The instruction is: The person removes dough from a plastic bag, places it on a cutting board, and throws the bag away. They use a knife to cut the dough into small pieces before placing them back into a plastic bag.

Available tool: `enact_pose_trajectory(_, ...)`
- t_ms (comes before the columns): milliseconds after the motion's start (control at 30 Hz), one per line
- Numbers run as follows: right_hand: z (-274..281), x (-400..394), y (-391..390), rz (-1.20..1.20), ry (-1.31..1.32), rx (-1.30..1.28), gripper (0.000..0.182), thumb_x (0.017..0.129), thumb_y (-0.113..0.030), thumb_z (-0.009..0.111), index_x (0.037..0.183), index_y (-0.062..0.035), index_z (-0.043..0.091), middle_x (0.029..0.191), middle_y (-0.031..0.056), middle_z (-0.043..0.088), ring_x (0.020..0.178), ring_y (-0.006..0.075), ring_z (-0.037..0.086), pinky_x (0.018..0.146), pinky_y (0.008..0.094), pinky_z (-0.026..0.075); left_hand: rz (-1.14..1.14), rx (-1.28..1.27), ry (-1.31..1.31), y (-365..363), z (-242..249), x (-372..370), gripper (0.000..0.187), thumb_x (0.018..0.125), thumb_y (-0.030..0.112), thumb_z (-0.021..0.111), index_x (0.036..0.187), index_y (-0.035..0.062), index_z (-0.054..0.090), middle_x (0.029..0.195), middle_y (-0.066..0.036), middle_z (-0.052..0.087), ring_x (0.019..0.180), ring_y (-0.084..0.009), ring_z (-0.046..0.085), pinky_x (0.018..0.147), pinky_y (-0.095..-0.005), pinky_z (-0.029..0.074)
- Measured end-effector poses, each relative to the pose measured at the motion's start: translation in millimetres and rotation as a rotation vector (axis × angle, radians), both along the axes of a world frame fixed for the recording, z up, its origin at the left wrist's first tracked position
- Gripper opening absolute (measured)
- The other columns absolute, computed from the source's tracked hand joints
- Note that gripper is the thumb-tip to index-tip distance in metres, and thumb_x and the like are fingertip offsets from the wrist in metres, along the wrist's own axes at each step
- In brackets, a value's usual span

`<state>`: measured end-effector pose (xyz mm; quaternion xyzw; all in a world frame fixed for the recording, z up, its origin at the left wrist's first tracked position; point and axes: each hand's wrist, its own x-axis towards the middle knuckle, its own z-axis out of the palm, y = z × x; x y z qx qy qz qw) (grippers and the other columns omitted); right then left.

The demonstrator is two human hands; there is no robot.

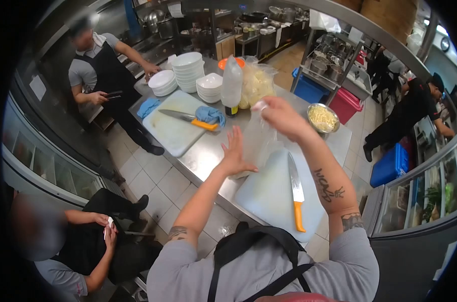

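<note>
My right hand is raised and closed on the gathered top of a clear plastic bag, which hangs down over the steel table. My left hand is beside the bag with its fingers spread; whether it touches the bag is hard to tell. Below and to the right, a knife with an orange handle lies on a white cutting board. Farther left, another orange-handled knife and a blue cloth rest on a second cutting board.
Stacked white bowls, a clear bottle and a bag of pale food stand at the table's back. A metal bowl of shredded food sits at the right edge. People are at the left, lower left and far right.
</note>
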<state>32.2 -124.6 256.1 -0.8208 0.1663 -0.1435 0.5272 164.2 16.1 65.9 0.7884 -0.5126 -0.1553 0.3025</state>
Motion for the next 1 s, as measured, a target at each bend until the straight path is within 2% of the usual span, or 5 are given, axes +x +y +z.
enact_pose_trajectory(167,47.9,-11.4,73.4,0.152,0.062,-0.235,0.037,0.092,-0.03,0.072,0.107,0.0034,0.069,0.09,0.0074,0.068,0.084,0.0139,0.062,0.073,0.0329,0.05,-0.238,-0.376,0.382,-22.6,-13.8,-2.3,0.13,0.061,0.041,0.097,0.161,0.0078,0.023,0.166,-0.023,0.028,0.152,-0.0401,0.03,0.123,-0.0502,0.027)
enact_pose_trajectory(333,38.1,50.9,69.1,0.171,0.312,-0.775,0.035,0.086,-0.02,0.068,0.11,0.0063,0.07,0.105,0.0249,0.073,0.096,0.0388,0.071,0.082,0.0462,0.056,-0.07,0.158,0.236,-20.4,20.0,-49.6,0.071,0.08,0.047,0.083,0.131,0.0012,0.065,0.136,-0.022,0.066,0.131,-0.0394,0.058,0.112,-0.048,0.043)
enact_pose_trajectory(600,-16.2,23.5,40.5,0.011,0.119,-0.676,0.056,0.084,-0.01,0.068,0.135,0.0004,0.046,0.113,0.0265,0.07,0.102,0.0445,0.069,0.086,0.0508,0.055,-0.024,-0.297,0.761,-11.7,-71.1,-68.3,0.041,0.09,0.021,0.077,0.124,-0.0005,0.068,0.12,-0.017,0.073,0.11,-0.0292,0.069,0.099,-0.0405,0.051)
enact_pose_trajectory(700,8.3,-75.6,68.0,0.212,0.107,-0.466,0.089,0.083,-0.008,0.071,0.159,-0.0087,0.024,0.105,0.0286,0.069,0.097,0.0454,0.068,0.086,0.0493,0.053,-0.053,-0.525,0.206,-12.3,-150.7,-54.5,0.045,0.088,0.024,0.08,0.124,0.0008,0.067,0.115,-0.014,0.074,0.108,-0.0268,0.069,0.095,-0.0388,0.052)
enact_pose_trajectory(1000,30.3,-126.9,87.4,0.23,0.382,-0.64,0.107,0.079,0.0,0.071,0.167,-0.0169,0.014,0.107,0.0272,0.07,0.098,0.0418,0.069,0.086,0.0475,0.054,-0.176,-0.523,0.259,-9.3,-72.6,-103.2,0.035,0.083,0.013,0.073,0.117,0.0034,0.068,0.111,-0.016,0.073,0.111,-0.0362,0.067,0.094,-0.0453,0.051)
